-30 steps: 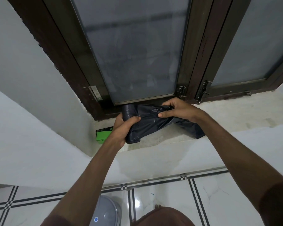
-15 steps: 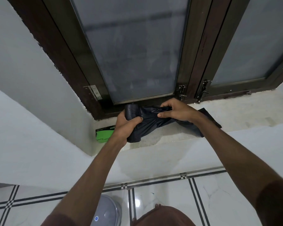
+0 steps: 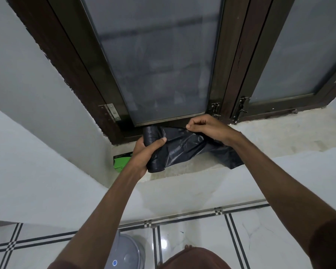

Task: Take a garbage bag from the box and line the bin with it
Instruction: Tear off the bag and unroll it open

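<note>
My left hand (image 3: 146,152) grips a roll of black garbage bags (image 3: 153,133) above the window sill (image 3: 279,133). An unrolled black garbage bag (image 3: 184,147) stretches from the roll to the right, and my right hand (image 3: 208,128) pinches its upper edge; its loose end hangs over the sill's front edge. A green box (image 3: 121,161) lies on the sill at the far left, partly hidden behind my left wrist. The grey bin (image 3: 127,253) with a lid stands on the floor below, between my arms.
A dark wooden window frame (image 3: 227,74) with frosted panes rises right behind the hands, with metal latches (image 3: 214,110) at its base. White walls flank the sill. The white tiled floor (image 3: 202,239) has black stripe lines.
My right hand has lifted a little and closed its pinch on the bag's upper edge; the bag's loose end has dropped lower over the sill edge. The left hand stays on the roll.
</note>
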Tool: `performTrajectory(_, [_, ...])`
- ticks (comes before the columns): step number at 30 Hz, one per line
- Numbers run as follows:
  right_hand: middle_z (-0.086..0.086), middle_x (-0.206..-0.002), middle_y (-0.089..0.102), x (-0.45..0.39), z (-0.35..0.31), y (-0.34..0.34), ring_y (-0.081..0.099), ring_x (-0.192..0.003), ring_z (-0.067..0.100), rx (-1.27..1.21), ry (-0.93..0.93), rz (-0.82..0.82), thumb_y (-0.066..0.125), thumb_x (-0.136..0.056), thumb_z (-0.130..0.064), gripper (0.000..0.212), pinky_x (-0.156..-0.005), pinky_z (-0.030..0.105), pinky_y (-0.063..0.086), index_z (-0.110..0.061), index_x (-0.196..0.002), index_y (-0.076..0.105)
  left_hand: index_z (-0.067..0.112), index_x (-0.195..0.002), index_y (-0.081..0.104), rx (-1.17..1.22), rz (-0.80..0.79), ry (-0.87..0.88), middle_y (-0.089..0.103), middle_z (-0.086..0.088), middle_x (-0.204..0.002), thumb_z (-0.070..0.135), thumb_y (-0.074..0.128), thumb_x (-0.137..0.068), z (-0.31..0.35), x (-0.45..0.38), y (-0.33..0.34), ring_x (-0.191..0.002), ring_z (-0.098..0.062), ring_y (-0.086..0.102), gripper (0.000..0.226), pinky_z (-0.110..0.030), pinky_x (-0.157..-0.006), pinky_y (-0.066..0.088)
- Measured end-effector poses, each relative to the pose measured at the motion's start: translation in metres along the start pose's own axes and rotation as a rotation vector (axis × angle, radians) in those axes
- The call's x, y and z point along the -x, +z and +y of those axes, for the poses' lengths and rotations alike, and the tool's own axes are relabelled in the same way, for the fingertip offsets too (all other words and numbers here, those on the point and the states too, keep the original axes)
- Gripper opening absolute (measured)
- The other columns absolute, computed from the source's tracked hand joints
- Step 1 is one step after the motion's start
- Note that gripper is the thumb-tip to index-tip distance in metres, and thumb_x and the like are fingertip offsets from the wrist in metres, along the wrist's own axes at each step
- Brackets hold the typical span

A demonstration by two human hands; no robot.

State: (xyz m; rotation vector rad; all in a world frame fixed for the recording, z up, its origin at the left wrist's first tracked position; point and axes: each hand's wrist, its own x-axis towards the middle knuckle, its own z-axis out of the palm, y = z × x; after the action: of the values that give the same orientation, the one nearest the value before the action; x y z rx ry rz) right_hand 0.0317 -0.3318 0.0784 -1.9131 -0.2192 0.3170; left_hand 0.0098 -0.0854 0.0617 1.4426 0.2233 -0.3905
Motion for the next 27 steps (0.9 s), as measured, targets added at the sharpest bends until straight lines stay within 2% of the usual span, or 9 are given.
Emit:
performTrajectory(4, [-0.006,-0.098,0.076,-0.003,0.000,0.005,0.069,-0.096,0.009,0.007,0.034,0.040,0.059,-0.099,-0.019,0.017,-0.092,0.026,0.050,-0.014,-0.100,0.076,0.018,-0.121,0.061,0.028,-0.040,0.000,0.072,-0.005,-0.114,0.044,0.075,-0.072,0.005,0.004,0.002,-0.101,-0.021,0.071,0.057,-0.033,-0.083,0.058])
performTrajectory(6, [-0.001,-0.102,0.076,-0.003,-0.003,0.010,0.070,-0.098,0.012,0.001,0.041,0.055,0.055,-0.102,-0.020,0.019,-0.089,0.025,0.051,-0.019,-0.103,0.074,0.018,-0.121,0.061,0.017,-0.023,-0.016,0.072,-0.005,-0.114,0.044,0.075,-0.075,0.006,0.002,0.003,-0.102,-0.022,0.071,0.055,-0.035,-0.085,0.058])
performTrajectory(8, [-0.002,-0.101,0.075,-0.002,-0.009,0.012,0.069,-0.097,0.010,0.000,0.034,0.094,0.056,-0.101,-0.025,0.018,-0.086,0.023,0.050,-0.023,-0.101,0.074,0.020,-0.119,0.061,0.027,0.019,-0.032,0.071,-0.005,-0.113,0.040,0.075,-0.081,0.005,0.000,0.005,-0.101,-0.023,0.070,0.045,-0.038,-0.087,0.059])
performTrajectory(12, [0.003,-0.093,0.076,0.002,-0.014,0.012,0.071,-0.088,0.012,0.016,-0.021,0.068,0.070,-0.091,-0.036,0.022,-0.078,0.023,0.052,-0.015,-0.096,0.075,0.019,-0.129,0.056,0.037,0.060,-0.038,0.070,-0.007,-0.118,0.045,0.075,-0.081,0.004,-0.002,0.004,-0.105,-0.027,0.069,0.058,-0.044,-0.091,0.058])
performTrajectory(15, [-0.003,-0.081,0.071,0.000,-0.010,0.012,0.065,-0.078,0.007,0.051,-0.058,0.097,0.071,-0.092,-0.028,0.013,-0.074,0.024,0.048,-0.018,-0.085,0.073,0.018,-0.127,0.059,0.107,0.013,-0.098,0.071,-0.009,-0.117,0.048,0.066,-0.087,0.005,-0.001,0.002,-0.106,-0.028,0.068,0.050,-0.042,-0.089,0.057])
performTrajectory(18, [-0.006,-0.078,0.067,-0.001,-0.008,0.012,0.061,-0.075,0.003,0.011,-0.046,0.136,0.067,-0.095,-0.021,0.012,-0.075,0.022,0.046,-0.019,-0.083,0.070,0.017,-0.120,0.062,0.206,-0.027,-0.147,0.069,-0.012,-0.118,0.038,0.052,-0.095,0.006,0.002,0.000,-0.109,-0.031,0.065,0.034,-0.040,-0.088,0.054])
performTrajectory(20, [-0.006,-0.082,0.067,-0.001,-0.007,0.011,0.061,-0.079,0.003,0.031,-0.030,0.136,0.065,-0.096,-0.020,0.011,-0.078,0.022,0.044,-0.019,-0.087,0.070,0.015,-0.122,0.060,0.194,-0.040,-0.127,0.068,-0.012,-0.119,0.035,0.053,-0.097,0.004,0.000,-0.002,-0.108,-0.031,0.065,0.033,-0.041,-0.090,0.054])
performTrajectory(24, [-0.007,-0.086,0.068,-0.002,-0.002,0.004,0.062,-0.084,0.006,0.043,0.012,0.114,0.063,-0.097,-0.021,0.010,-0.083,0.027,0.044,-0.019,-0.090,0.071,0.014,-0.135,0.054,0.057,-0.021,-0.046,0.067,-0.010,-0.126,0.036,0.063,-0.094,0.001,-0.004,-0.005,-0.112,-0.027,0.066,0.048,-0.042,-0.096,0.054])
performTrajectory(27, [-0.007,-0.089,0.069,-0.002,-0.003,0.003,0.063,-0.085,0.006,0.031,0.051,0.092,0.062,-0.095,-0.007,0.018,-0.082,0.022,0.044,-0.022,-0.094,0.072,0.019,-0.131,0.056,-0.019,0.027,-0.007,0.069,-0.004,-0.121,0.037,0.066,-0.092,-0.002,-0.005,-0.005,-0.108,-0.022,0.068,0.044,-0.040,-0.096,0.055])
